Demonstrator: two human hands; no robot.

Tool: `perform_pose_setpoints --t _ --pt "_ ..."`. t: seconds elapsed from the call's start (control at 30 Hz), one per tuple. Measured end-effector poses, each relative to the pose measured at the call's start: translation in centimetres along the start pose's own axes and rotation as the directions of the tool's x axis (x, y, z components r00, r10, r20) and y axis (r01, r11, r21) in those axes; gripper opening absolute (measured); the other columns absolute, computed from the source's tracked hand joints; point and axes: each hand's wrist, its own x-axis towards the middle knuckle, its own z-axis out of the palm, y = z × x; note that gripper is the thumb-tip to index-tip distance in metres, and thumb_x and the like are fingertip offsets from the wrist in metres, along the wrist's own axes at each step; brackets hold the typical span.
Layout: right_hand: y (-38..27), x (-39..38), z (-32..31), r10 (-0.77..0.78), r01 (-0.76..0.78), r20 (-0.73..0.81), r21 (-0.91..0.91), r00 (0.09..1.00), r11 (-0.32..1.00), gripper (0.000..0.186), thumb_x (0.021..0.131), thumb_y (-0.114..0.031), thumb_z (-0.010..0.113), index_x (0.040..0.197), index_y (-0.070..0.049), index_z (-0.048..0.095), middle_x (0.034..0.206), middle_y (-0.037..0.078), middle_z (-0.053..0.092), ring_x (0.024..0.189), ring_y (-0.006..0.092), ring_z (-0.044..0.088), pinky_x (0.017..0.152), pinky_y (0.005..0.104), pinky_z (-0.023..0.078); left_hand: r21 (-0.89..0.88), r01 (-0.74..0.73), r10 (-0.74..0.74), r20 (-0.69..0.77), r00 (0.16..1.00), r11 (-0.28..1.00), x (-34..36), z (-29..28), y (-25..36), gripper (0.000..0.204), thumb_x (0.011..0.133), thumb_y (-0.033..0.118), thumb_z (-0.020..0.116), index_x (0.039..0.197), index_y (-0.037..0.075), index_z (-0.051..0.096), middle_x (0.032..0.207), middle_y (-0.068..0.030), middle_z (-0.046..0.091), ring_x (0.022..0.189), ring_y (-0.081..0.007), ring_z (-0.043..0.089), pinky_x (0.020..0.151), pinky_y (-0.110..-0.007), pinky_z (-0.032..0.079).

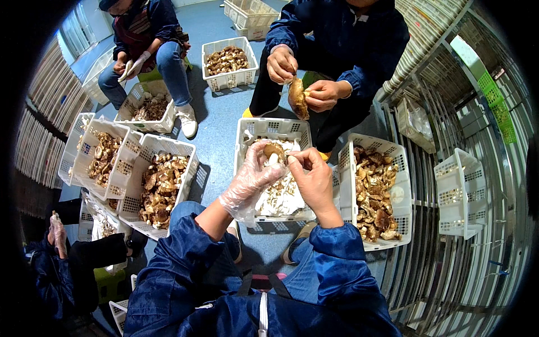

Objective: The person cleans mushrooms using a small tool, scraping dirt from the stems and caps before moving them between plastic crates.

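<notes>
Head view: the person's left hand point(255, 174), in a clear plastic glove point(240, 203), pinched a brown-capped mushroom point(274, 151) between thumb and fingers, its pale stem below the cap. The right hand point(313, 181) was bare, its thumb and fingers bent and drawn together at the mushroom's right edge; the tips were partly hidden, so whether they gripped anything could not be told. The mushroom was above the middle crate point(275, 127), a white perforated one with pale pieces point(281, 196) spread inside. Near its right side stood a white crate point(400, 196) of brown mushrooms point(373, 194); to its left, well apart, another crate point(189, 178) held more. Opposite, a co-worker's hands point(282, 64) held a larger mushroom point(297, 100).
</notes>
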Motion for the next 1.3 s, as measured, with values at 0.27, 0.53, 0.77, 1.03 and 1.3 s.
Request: perform_pose_setpoints --t 0.27,0.53,0.77,1.03,1.3 --pt "0.8 0.5 -1.4 0.162 -0.196 0.159 0.230 0.974 0.953 0.014 0.098 -0.013 0.071 0.102 0.000 0.067 0.090 0.003 0.071 0.082 0.0055 0.064 0.073 0.0232 0.051 -0.166 0.034 -0.025 0.056 0.998 0.986 -0.3 0.5 2.1 0.071 0.097 0.034 0.071 0.149 -0.003 0.039 0.143 -0.0200 0.054 0.130 -0.0303 0.060 0.109 -0.035 0.055" --pt "1.5 0.8 -2.5 0.167 -0.176 0.056 0.210 0.984 0.962 0.014 0.098 -0.013 0.071 0.101 -0.001 0.065 0.087 0.001 0.069 0.077 0.0037 0.060 0.068 0.0220 0.048 -0.349 0.200 -0.149 0.167 0.975 0.915 0.0 -0.3 1.5 0.078 0.099 0.046 0.063 0.151 -0.005 0.036 0.144 -0.0278 0.051 0.127 -0.0386 0.062 0.105 -0.035 0.058" --pt "3.1 1.6 -3.0 0.154 -0.153 -0.050 0.019 0.987 0.988 0.020 0.097 -0.019 0.071 0.099 0.001 0.067 0.081 0.003 0.069 0.075 0.0060 0.061 0.067 0.0266 0.049 -0.373 0.211 -0.130 0.230 0.964 0.903 0.5 -0.6 2.1 0.079 0.100 0.050 0.059 0.152 -0.004 0.037 0.141 -0.0298 0.056 0.122 -0.0362 0.065 0.104 -0.040 0.059" --pt "1.6 1.0 -2.4 0.087 -0.076 0.066 -0.160 0.994 0.984 0.024 0.095 -0.023 0.072 0.100 0.000 0.068 0.089 0.012 0.072 0.084 0.0178 0.068 0.076 0.0335 0.053 -0.389 0.262 -0.173 0.249 0.953 0.883 -0.1 -0.5 1.7 0.081 0.097 0.049 0.065 0.153 -0.002 0.036 0.148 -0.0281 0.050 0.132 -0.0433 0.057 0.115 -0.043 0.051" --pt "2.1 1.5 -2.2 -0.051 0.071 0.092 -0.230 0.994 0.971 0.024 0.095 -0.025 0.070 0.097 -0.002 0.068 0.092 0.015 0.072 0.093 0.0300 0.071 0.084 0.0399 0.053 -0.310 0.165 -0.093 0.237 0.967 0.936 -0.2 -0.7 2.0 0.085 0.096 0.052 0.067 0.155 -0.001 0.035 0.147 -0.0231 0.051 0.131 -0.0362 0.059 0.117 -0.042 0.048"
